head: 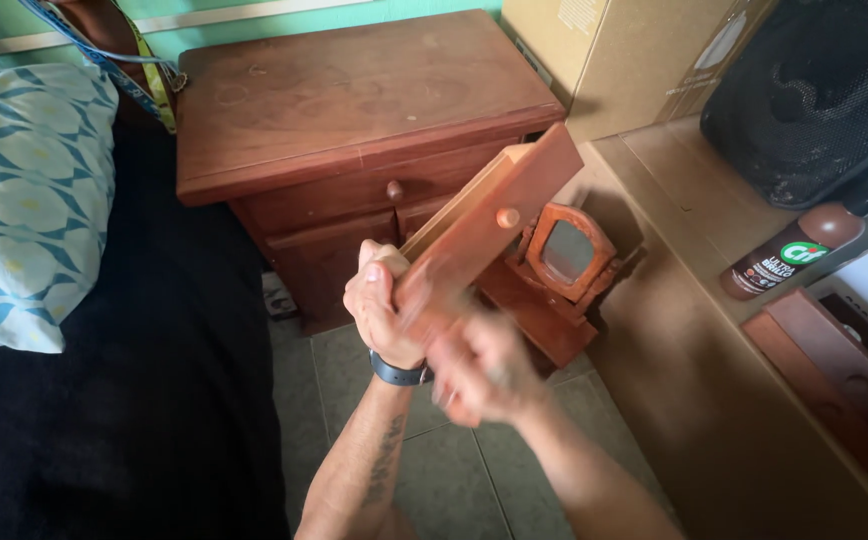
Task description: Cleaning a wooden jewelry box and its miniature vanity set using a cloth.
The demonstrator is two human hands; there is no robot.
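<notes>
The small reddish-brown wooden drawer with a round knob slants up to the right, held above the floor. The left hand clamps its lower end; the blurred right hand presses beneath, grip unclear.

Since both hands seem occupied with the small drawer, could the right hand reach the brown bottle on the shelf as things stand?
Probably not at once: the right hand is on the drawer, though nothing blocks the way to the brown bottle.
</notes>
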